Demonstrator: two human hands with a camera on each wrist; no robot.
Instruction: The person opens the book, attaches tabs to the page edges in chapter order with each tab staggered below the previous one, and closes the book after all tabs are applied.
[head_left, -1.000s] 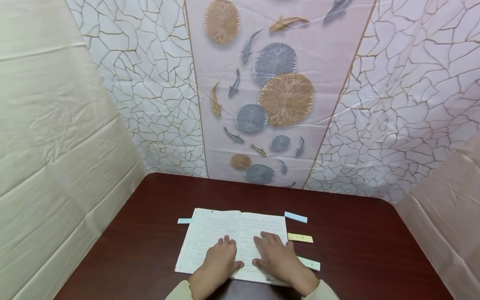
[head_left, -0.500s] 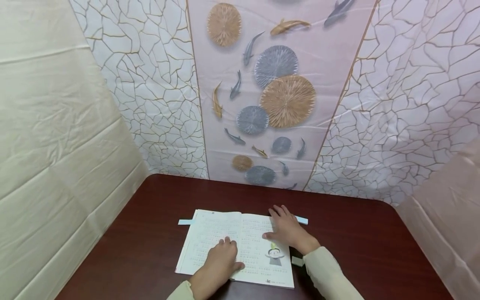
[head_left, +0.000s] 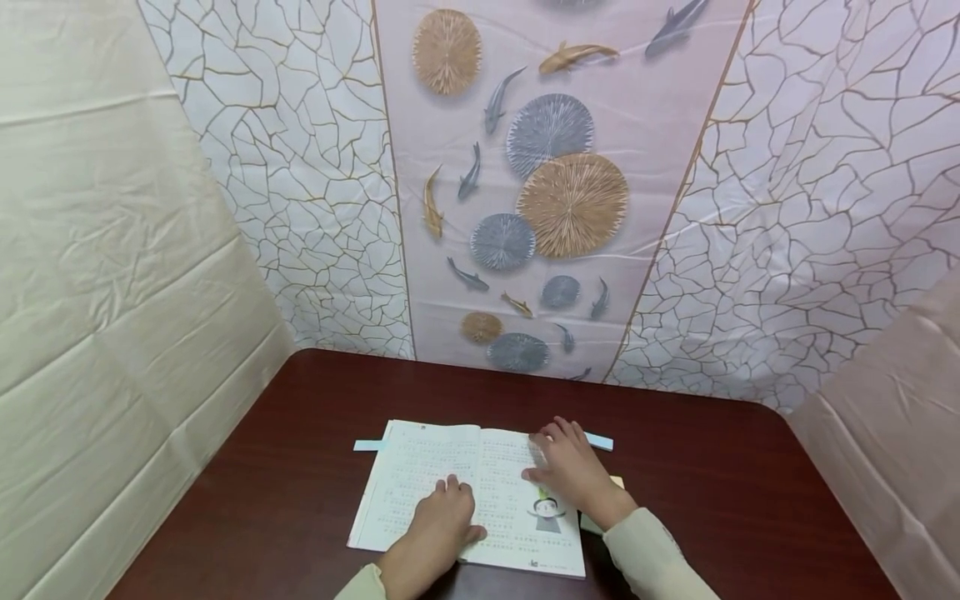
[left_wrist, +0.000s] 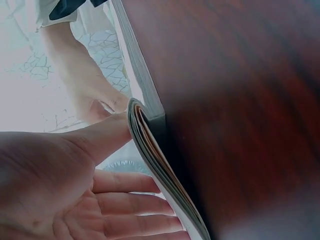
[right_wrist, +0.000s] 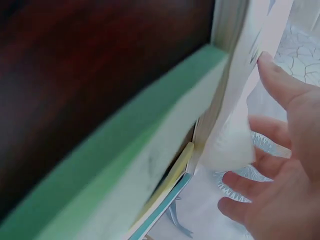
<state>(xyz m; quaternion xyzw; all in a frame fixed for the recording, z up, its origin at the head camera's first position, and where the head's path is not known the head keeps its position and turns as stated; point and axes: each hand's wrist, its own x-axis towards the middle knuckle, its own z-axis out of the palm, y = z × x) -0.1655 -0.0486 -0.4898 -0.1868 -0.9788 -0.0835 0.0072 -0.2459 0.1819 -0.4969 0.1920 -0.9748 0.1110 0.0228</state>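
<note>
An open book [head_left: 420, 492] lies on the dark red-brown table, with printed text on both pages and a small cartoon figure on the right one. My left hand [head_left: 438, 521] rests on the left page close to the spine, its thumb across the fold; in the left wrist view its fingers stretch straight over the pages. At the upper right edge of the right page is my right hand [head_left: 573, 467], thumb on the paper. In the right wrist view its loosely bent fingers touch the white page [right_wrist: 232, 135]. A green sticky tab [right_wrist: 150, 145] juts out beside them.
A blue tab [head_left: 369, 446] sticks out at the book's left edge. Along the right edge are a light blue tab [head_left: 599, 442], a yellow tab [head_left: 617, 482] and the green one, partly hidden by the right arm. Patterned cloth walls stand behind the table [head_left: 712, 475].
My right hand has moved from the lower right page up to its upper right edge, uncovering the cartoon figure, and then back slightly. My left hand has stayed in place.
</note>
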